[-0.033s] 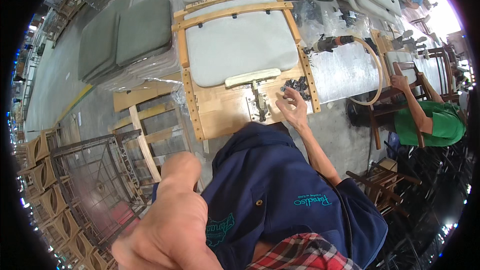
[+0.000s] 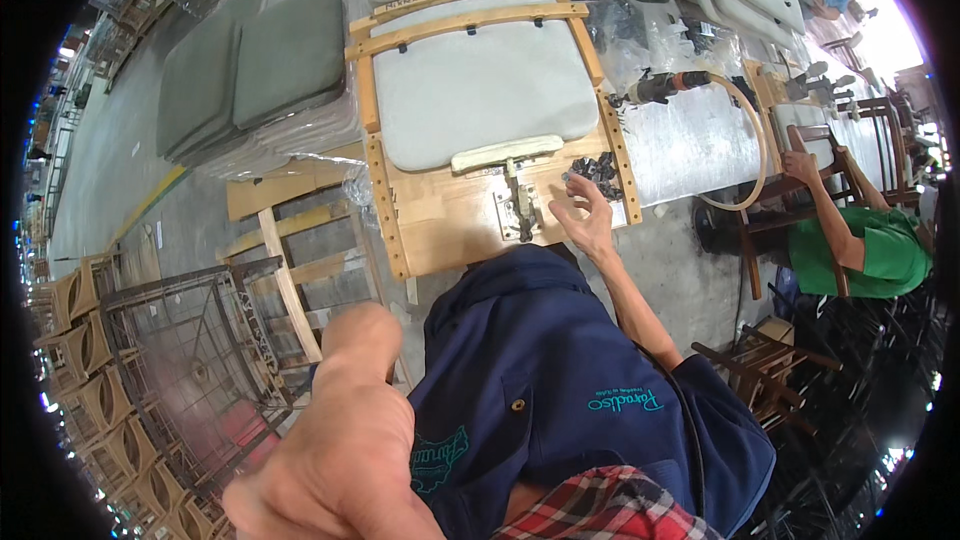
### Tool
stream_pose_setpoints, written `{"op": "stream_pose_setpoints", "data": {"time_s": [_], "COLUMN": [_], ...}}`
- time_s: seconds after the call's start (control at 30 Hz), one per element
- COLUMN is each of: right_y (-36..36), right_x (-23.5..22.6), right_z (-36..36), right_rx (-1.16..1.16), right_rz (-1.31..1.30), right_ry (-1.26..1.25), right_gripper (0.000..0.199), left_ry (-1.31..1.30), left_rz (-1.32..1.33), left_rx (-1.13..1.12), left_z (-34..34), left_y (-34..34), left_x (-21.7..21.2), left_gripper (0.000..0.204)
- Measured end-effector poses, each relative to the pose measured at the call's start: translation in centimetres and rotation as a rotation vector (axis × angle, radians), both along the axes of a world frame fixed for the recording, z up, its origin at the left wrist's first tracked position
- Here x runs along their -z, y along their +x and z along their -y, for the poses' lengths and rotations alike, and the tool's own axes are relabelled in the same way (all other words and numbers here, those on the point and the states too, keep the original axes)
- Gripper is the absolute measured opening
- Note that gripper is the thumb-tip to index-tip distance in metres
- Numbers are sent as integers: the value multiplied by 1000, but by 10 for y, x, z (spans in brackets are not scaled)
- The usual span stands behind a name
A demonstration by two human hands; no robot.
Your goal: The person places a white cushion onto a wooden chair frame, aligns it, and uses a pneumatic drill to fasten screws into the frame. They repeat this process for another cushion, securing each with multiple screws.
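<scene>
A wooden jig frame (image 2: 440, 225) lies on the bench in front of me with a pale grey seat cushion (image 2: 480, 90) set in it. Below the cushion are a cream padded bar (image 2: 505, 153) and a metal toggle clamp (image 2: 520, 205). My right hand (image 2: 585, 218) reaches over the jig's right side with fingers spread, holding nothing, its fingertips just short of a small heap of dark screws (image 2: 595, 170). My left hand (image 2: 340, 450) is very close to the camera at lower left, blurred, with one digit raised; I see nothing in it.
An air tool (image 2: 660, 87) with a tan hose (image 2: 755, 155) lies on the plastic-covered bench to the right. A person in a green shirt (image 2: 870, 250) sits at right. Grey cushions (image 2: 250, 70) are stacked at left, above a wire cage (image 2: 190, 360) and wooden frames (image 2: 90, 400).
</scene>
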State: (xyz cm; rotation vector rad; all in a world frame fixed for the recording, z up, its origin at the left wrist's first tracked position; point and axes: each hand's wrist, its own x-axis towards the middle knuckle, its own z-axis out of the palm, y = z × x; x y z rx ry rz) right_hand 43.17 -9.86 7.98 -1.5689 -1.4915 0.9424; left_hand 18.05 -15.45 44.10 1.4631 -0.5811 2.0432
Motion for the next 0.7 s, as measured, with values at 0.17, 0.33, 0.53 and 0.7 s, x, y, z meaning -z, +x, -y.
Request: {"op": "stream_pose_setpoints", "data": {"time_s": [0.17,0.33,0.53,0.7], "right_y": [-26,-40,-44,-34], "right_x": [4,4,1,-5], "right_z": [-9,-15,-17,-14], "right_rx": [-126,-113,-196,-125], "right_rz": [-15,28,-62,-51], "right_ry": [2,-29,-47,-72], "right_gripper": [66,67,65,65], "left_ry": [49,-611,-240,-155], "left_rz": [-38,-526,-696,-668], "left_rx": [89,-92,-193,-184], "left_z": [-11,-23,-14,-12], "left_y": [-2,0,30,24], "left_x": [-8,-10,38,55], "left_gripper": [30,8,6,9]}}
